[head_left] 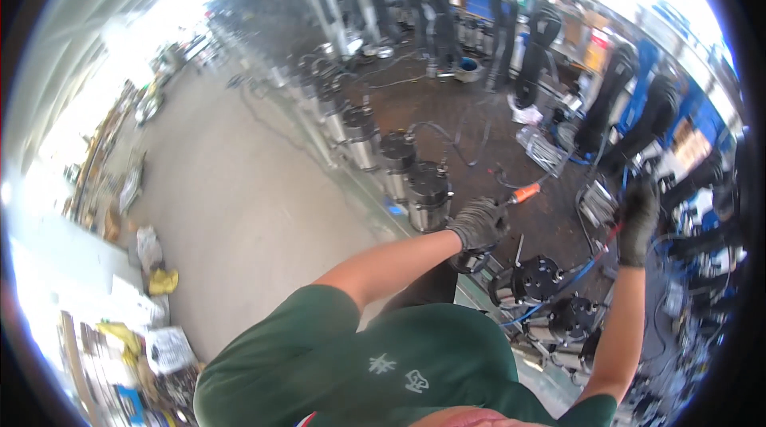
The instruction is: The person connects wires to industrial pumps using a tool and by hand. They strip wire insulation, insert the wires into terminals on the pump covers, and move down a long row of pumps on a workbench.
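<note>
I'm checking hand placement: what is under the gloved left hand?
Part of a metal cylinder shows below the left hand. Whatever lies directly beneath the palm is covered and cannot be seen.

Cylindrical metal housings (429, 202) line my flat workbench's (407, 108) edge; a tubular tool (525, 193) lies between my left hand (479, 224) and right hand (638, 221).
</note>
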### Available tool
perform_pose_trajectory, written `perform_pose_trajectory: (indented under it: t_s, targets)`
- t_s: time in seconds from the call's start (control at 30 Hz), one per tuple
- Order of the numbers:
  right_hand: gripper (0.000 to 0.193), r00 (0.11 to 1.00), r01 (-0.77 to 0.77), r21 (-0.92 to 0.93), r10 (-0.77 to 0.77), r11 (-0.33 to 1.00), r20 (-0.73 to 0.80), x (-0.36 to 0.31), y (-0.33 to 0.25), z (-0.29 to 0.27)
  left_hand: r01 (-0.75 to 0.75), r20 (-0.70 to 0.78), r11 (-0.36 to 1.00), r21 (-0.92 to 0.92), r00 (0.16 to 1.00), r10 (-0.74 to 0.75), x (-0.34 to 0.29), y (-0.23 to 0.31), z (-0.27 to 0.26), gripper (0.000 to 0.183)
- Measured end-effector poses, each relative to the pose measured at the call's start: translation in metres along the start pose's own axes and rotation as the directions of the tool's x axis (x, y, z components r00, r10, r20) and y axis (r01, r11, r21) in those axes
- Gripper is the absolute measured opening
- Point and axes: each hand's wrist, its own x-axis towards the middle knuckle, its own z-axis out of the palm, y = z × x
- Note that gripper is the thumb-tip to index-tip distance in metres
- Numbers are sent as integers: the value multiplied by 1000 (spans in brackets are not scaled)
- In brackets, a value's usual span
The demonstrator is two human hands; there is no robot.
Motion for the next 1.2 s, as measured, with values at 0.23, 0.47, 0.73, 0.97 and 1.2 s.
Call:
perform_pose_trajectory:
  t_s: [0.23, 0.47, 0.73, 0.97, 1.2]
  targets:
    - [35, 982, -127, 3, 125, 992, 139, 4, -17, -25, 25, 89, 999, 28, 996, -28, 0, 5, -12, 29]
    - [32, 961, -169, -81, 182, 982, 208, -1, -14, -29, 39, 60, 999, -22, 997, -37, 0, 6, -8, 28]
    - [30, 939, -214, -176, 252, 961, 235, 7, -16, -46, 2, 15, 1000, -12, 1000, -2, 0, 1, 3, 24]
    - [47, 992, -129, -98, 129, 987, -12, 2, -5, -32, 44, 34, 998, -48, 999, -43, 1, 5, -1, 25]
    - [42, 982, -77, -77, 89, 994, 164, 18, -5, -77, 30, 51, 1000, -9, 998, -29, 0, 5, -8, 29]
